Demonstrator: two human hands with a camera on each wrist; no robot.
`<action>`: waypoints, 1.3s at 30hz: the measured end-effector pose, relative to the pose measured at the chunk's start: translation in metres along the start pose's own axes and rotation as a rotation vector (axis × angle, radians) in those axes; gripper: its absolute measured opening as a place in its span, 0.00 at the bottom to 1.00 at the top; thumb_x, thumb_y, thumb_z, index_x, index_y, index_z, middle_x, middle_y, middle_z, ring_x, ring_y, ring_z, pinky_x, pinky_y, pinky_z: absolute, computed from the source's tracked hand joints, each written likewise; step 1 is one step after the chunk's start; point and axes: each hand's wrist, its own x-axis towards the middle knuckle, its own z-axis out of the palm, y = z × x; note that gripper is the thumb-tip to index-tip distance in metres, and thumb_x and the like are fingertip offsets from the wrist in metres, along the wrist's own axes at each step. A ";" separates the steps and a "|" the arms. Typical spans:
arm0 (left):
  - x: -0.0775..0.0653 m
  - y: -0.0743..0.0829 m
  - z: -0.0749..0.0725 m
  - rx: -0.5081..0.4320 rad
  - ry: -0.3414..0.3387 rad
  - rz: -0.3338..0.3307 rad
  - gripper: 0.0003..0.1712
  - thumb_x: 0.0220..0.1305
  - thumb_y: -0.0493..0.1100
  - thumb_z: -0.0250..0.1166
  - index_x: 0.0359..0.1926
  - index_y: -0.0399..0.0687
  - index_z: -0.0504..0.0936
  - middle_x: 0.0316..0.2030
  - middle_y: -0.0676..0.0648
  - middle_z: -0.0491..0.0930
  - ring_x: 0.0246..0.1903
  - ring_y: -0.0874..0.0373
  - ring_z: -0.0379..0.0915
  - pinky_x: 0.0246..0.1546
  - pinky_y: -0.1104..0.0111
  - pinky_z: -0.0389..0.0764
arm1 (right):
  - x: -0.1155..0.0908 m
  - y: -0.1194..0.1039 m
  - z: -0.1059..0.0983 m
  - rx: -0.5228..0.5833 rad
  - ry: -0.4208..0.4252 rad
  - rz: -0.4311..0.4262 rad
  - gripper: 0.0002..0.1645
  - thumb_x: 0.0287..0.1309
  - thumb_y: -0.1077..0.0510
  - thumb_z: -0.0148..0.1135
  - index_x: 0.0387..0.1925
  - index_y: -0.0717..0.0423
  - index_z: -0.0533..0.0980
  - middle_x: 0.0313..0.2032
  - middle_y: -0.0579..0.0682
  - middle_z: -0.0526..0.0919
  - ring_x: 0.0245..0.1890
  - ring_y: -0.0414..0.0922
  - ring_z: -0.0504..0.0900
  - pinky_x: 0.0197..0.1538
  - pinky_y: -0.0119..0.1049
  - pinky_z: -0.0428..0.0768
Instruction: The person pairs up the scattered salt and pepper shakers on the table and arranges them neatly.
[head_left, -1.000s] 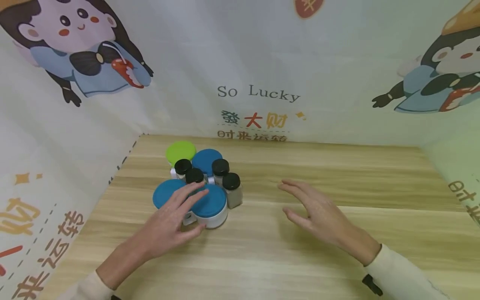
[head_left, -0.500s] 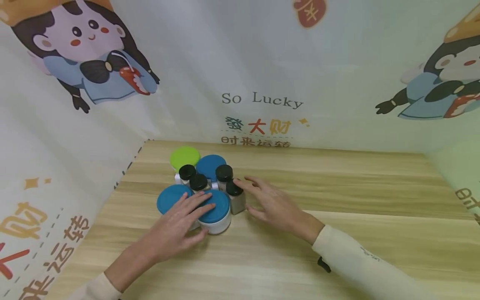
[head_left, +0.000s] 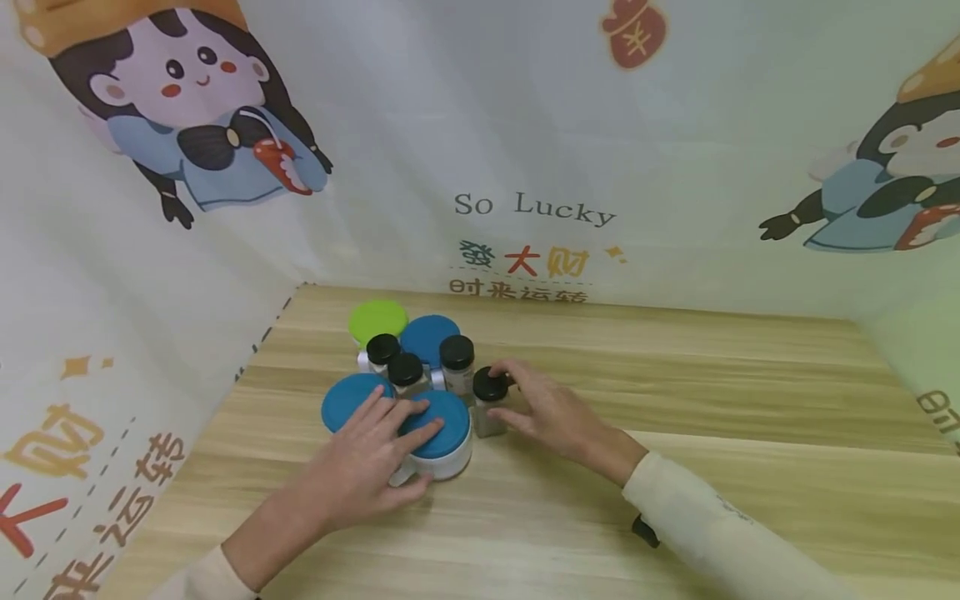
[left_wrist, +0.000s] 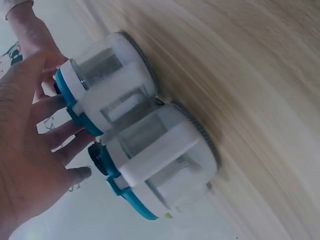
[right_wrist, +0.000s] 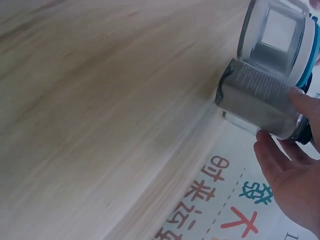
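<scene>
My right hand (head_left: pixel 561 418) pinches a small square spice jar (head_left: pixel 491 414) with a black lid, thumb on the near side and fingers behind. In the right wrist view this labelled jar (right_wrist: pixel 260 97) shows greyish contents and stands beside a clear canister (right_wrist: pixel 280 35). My left hand (head_left: pixel 360 471) rests its extended fingers on the blue lid (head_left: pixel 442 425) of the front canister. A second blue-lidded canister (head_left: pixel 352 402) sits at its left. The left wrist view shows two clear canisters with white handles (left_wrist: pixel 160 155) under those fingers.
Behind stand a green-lidded container (head_left: pixel 378 321), another blue-lidded canister (head_left: pixel 431 337) and more black-lidded jars (head_left: pixel 457 353), packed closely together. The wooden table (head_left: pixel 675 375) meets a printed cloth backdrop (head_left: pixel 675 192) at the back and left.
My right hand has moved left across the table to the nearest black-lidded spice jar and taken hold of it; the jar has shifted slightly right. My left fingers have come down onto the front blue lid.
</scene>
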 end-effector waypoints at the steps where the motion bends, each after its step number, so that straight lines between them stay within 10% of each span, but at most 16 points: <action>1: 0.001 0.002 -0.001 0.018 -0.013 0.001 0.38 0.63 0.62 0.68 0.66 0.45 0.79 0.63 0.37 0.72 0.60 0.41 0.68 0.65 0.41 0.64 | -0.001 0.001 -0.002 0.005 0.000 0.002 0.29 0.65 0.54 0.71 0.62 0.55 0.70 0.58 0.52 0.78 0.54 0.51 0.81 0.55 0.45 0.81; 13: 0.000 0.014 0.006 -0.067 0.011 -0.015 0.49 0.52 0.69 0.74 0.70 0.49 0.76 0.55 0.41 0.69 0.47 0.49 0.64 0.43 0.59 0.77 | -0.013 0.008 -0.009 0.029 0.009 -0.029 0.31 0.61 0.57 0.74 0.61 0.57 0.69 0.55 0.53 0.77 0.51 0.50 0.82 0.51 0.47 0.83; 20: -0.006 0.020 0.021 -0.364 0.022 -0.133 0.46 0.52 0.65 0.78 0.71 0.62 0.73 0.73 0.35 0.53 0.69 0.33 0.54 0.55 0.34 0.72 | -0.024 0.011 -0.010 0.071 -0.032 0.014 0.31 0.63 0.57 0.72 0.63 0.55 0.66 0.58 0.53 0.78 0.53 0.51 0.82 0.53 0.47 0.82; 27: -0.002 0.022 0.032 -0.606 -0.049 -0.253 0.61 0.48 0.60 0.82 0.78 0.70 0.54 0.77 0.39 0.46 0.65 0.34 0.64 0.53 0.38 0.76 | -0.032 0.013 -0.009 0.122 -0.033 -0.026 0.31 0.63 0.61 0.71 0.63 0.57 0.67 0.58 0.56 0.78 0.53 0.52 0.83 0.51 0.43 0.83; 39: 0.004 0.029 0.045 -0.605 0.078 -0.285 0.61 0.42 0.61 0.83 0.75 0.63 0.60 0.68 0.47 0.61 0.60 0.45 0.71 0.54 0.47 0.78 | -0.052 0.002 -0.009 0.289 -0.011 -0.021 0.30 0.60 0.66 0.72 0.62 0.59 0.70 0.58 0.55 0.78 0.55 0.51 0.81 0.54 0.35 0.81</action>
